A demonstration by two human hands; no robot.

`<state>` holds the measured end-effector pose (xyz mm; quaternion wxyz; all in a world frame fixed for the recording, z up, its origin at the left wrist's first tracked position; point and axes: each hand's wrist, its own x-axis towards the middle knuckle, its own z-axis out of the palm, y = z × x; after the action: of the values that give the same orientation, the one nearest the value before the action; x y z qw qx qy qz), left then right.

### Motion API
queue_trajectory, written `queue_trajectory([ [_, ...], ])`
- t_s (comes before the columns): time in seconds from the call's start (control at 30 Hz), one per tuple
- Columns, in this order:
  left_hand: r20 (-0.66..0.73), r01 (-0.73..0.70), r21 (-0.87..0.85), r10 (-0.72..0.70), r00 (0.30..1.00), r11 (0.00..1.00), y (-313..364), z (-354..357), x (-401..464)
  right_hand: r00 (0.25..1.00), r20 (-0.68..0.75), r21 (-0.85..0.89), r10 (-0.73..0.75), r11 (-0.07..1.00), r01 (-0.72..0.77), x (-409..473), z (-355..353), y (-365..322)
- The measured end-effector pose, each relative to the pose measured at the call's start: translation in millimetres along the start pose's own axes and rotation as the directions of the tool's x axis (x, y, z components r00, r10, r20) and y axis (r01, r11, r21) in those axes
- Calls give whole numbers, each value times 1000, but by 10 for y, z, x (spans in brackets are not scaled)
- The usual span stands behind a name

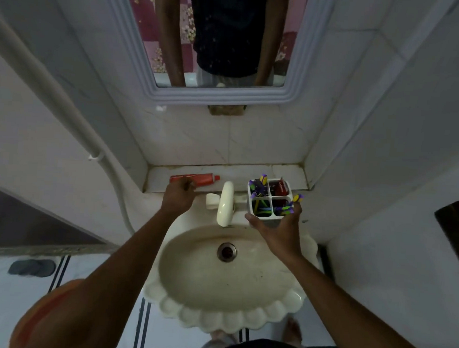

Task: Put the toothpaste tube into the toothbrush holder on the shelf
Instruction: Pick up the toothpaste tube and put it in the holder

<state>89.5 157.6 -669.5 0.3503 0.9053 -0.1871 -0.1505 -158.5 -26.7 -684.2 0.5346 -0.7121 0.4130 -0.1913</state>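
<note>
A red toothpaste tube [200, 179] lies flat on the tiled shelf [284, 172] at the left, cap pointing right. My left hand [178, 195] rests over its left end, fingers curled onto it. The white toothbrush holder [271, 201], with four compartments holding several toothbrushes and a red item, sits at the shelf's front edge on the right. My right hand [280, 228] grips it from below and in front, fingers wrapped around its sides.
A cream tap [225, 203] stands between the two hands, above the scalloped cream basin [223, 322]. A mirror [219, 40] hangs above the shelf. Tiled walls close in on both sides. An orange bucket [43, 313] stands on the floor at lower left.
</note>
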Motion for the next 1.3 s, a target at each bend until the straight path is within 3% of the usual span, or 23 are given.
queue_trajectory([
  [0.1, 43, -111, 229, 104, 994, 967, -109, 30, 261, 1000, -11, 6, 8, 1000, -8, -2, 32, -17],
  [0.27, 202, -113, 513, 8, 979, 851, -188, 57, 446, 1000, -19, 0, 1, 1000, -1, -14, 50, -15],
  [0.4, 178, -105, 653, -17, 984, 750, -202, 95, 420, 1000, -14, 10, -1, 1000, 1, -29, 55, -31],
  [0.47, 109, -52, 584, -14, 994, 810, -184, 112, 372, 1000, -14, 14, -9, 1000, 9, -37, 50, -34],
  [0.6, 20, -8, 280, 2, 1000, 960, -14, -5, 227, 1000, 2, 9, -14, 1000, 14, -10, 47, 0],
  [0.7, -63, 11, 6, -10, 998, 1000, 253, -172, 54, 1000, 1, 15, -23, 1000, 23, -2, 34, 8],
  [0.8, -137, -82, -164, 59, 989, 983, 493, -341, -88, 1000, 3, 20, -27, 999, 27, -6, 26, 5],
  [1.07, -231, -287, -181, 243, 942, 941, 1360, -612, -598, 1000, 28, -21, 2, 1000, -1, 7, -69, 26],
  [1.3, -127, -387, -213, 368, 921, 897, 1727, -349, -880, 999, 32, -2, 32, 999, -32, 67, -97, 96],
])
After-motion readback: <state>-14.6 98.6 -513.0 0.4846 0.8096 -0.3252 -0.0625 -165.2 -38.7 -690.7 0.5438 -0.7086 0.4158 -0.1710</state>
